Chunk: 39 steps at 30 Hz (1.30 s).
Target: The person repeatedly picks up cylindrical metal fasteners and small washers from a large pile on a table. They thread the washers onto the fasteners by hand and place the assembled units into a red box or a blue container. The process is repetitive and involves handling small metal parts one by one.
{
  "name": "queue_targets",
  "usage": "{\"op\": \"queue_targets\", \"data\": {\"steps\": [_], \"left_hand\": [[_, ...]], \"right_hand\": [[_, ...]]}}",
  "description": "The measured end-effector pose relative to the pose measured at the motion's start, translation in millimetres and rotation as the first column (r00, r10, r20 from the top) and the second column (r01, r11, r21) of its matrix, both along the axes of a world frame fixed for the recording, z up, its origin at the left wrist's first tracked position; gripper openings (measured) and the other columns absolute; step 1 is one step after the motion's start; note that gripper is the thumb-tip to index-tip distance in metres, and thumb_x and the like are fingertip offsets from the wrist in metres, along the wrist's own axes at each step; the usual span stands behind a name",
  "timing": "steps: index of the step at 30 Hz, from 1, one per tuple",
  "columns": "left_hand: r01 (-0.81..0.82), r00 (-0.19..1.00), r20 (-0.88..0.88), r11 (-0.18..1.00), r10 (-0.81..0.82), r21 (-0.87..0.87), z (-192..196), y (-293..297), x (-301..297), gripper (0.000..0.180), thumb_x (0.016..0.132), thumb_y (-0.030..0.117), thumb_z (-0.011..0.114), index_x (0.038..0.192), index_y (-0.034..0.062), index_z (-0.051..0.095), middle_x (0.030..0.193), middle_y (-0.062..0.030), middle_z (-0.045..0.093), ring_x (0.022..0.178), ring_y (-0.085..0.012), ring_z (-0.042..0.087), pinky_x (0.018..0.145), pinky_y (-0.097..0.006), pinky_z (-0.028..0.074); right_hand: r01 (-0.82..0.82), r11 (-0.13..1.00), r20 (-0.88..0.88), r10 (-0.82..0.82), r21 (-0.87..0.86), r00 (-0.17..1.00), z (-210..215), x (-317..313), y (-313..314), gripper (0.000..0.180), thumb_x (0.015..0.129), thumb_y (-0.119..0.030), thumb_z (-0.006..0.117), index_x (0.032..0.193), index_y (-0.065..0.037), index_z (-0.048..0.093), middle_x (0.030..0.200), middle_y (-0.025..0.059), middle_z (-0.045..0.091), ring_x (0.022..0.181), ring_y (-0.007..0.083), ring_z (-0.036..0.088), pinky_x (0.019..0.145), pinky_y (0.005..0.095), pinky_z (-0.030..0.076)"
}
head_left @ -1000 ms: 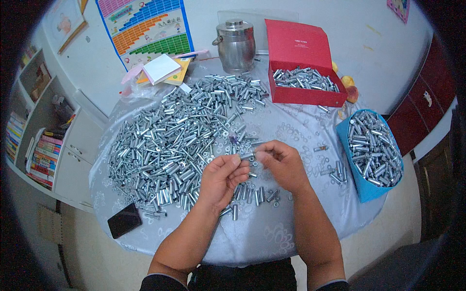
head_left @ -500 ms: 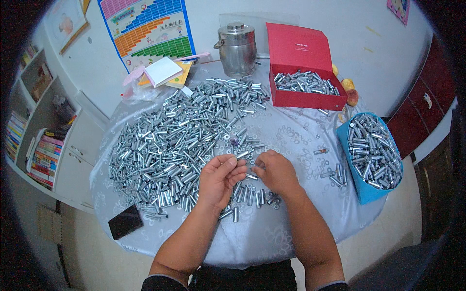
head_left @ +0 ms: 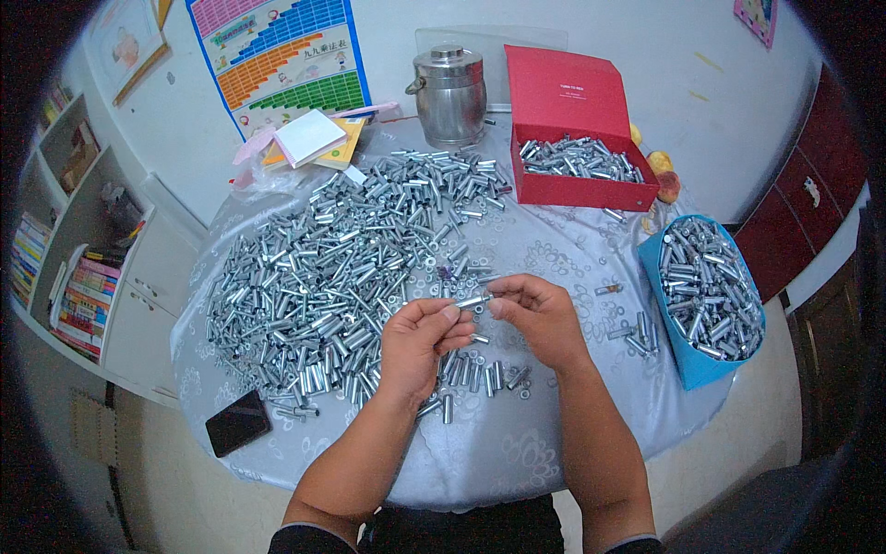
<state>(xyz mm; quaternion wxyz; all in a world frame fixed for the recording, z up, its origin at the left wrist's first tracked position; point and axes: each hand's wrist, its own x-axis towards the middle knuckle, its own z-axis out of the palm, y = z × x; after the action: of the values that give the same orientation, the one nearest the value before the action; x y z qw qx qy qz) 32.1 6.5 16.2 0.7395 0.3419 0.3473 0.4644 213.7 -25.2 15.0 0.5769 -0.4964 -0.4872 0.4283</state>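
Note:
Above the near edge of the large heap of silver metal sleeves and bolts (head_left: 305, 277), my left hand (head_left: 417, 343) pinches a shiny metal sleeve (head_left: 472, 302) between thumb and fingers. The piece lies nearly level and points to the right. Its thinner right end meets the fingertips of my right hand (head_left: 540, 319), which are closed in a pinch. Whatever small part those fingertips may hold is hidden. Just below my hands, a short row of sleeves (head_left: 475, 374) rests on the grey patterned tablecloth (head_left: 498, 462), with small washers or nuts beside it.
At the right stands a blue container (head_left: 678, 337) full of metal pieces. An open red box (head_left: 581, 192) behind it holds more. Also on the table are a steel pot (head_left: 450, 97), notebooks (head_left: 309, 138), a black phone (head_left: 238, 423) and a few loose sleeves (head_left: 641, 332).
My right hand has risen from the tabletop pieces to the right end of the sleeve, its fingers now pinching there. My left hand keeps its grip, almost in place.

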Motion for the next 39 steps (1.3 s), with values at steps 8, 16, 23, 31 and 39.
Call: {"op": "queue_targets", "data": {"steps": [8,16,23,31,39], "left_hand": [[0.012,1.000,-0.026,0.999,-0.011,0.050,-2,-1,0,0.013,0.089,0.003,0.060,0.101,-0.0029,0.061,0.089,-0.0153,0.069,0.072,-0.0187,0.069,0.065,-0.027,0.059],[0.011,1.000,-0.013,0.998,-0.010,0.059,-2,-3,0,0.014,0.089,0.004,0.061,0.101,-0.0021,0.062,0.089,-0.0153,0.069,0.073,-0.0188,0.069,0.065,-0.028,0.059],[0.035,0.999,-0.042,0.996,-0.032,0.076,-1,-4,0,0.014,0.089,0.004,0.061,0.102,-0.0026,0.061,0.089,-0.0154,0.069,0.074,-0.0195,0.070,0.066,-0.028,0.060],[0.026,0.999,-0.045,0.998,-0.024,0.058,1,-5,2,0.014,0.090,0.004,0.060,0.102,-0.0037,0.061,0.089,-0.0156,0.069,0.073,-0.0195,0.069,0.066,-0.028,0.060],[0.015,1.000,-0.018,0.999,-0.014,0.048,-4,-1,1,0.015,0.090,0.004,0.060,0.102,-0.0042,0.060,0.090,-0.0157,0.068,0.074,-0.0193,0.069,0.067,-0.028,0.059]], "right_hand": [[0.006,0.971,0.180,0.038,-0.237,0.983,3,1,-3,0.017,0.088,-0.014,0.066,0.099,0.000,0.065,0.084,0.0031,0.065,0.071,0.0089,0.057,0.063,0.0237,0.047],[0.051,0.998,0.044,-0.053,0.029,0.998,7,-11,-5,0.028,0.094,-0.027,0.060,0.085,-0.001,0.066,0.067,0.0017,0.059,0.060,0.0080,0.053,0.055,0.0233,0.043],[0.006,0.983,0.158,0.023,-0.182,0.987,7,1,-6,0.015,0.091,-0.014,0.062,0.091,0.001,0.063,0.077,0.0023,0.061,0.066,0.0081,0.054,0.061,0.0233,0.046],[-0.079,0.978,0.178,0.115,-0.195,0.977,6,8,-5,0.019,0.091,-0.019,0.063,0.095,0.000,0.061,0.077,0.0011,0.060,0.067,0.0090,0.055,0.061,0.0245,0.047],[-0.061,0.986,0.134,0.082,-0.153,0.988,10,4,-5,0.023,0.093,-0.022,0.060,0.097,0.001,0.059,0.079,0.0020,0.061,0.067,0.0108,0.056,0.061,0.0257,0.048]]}}
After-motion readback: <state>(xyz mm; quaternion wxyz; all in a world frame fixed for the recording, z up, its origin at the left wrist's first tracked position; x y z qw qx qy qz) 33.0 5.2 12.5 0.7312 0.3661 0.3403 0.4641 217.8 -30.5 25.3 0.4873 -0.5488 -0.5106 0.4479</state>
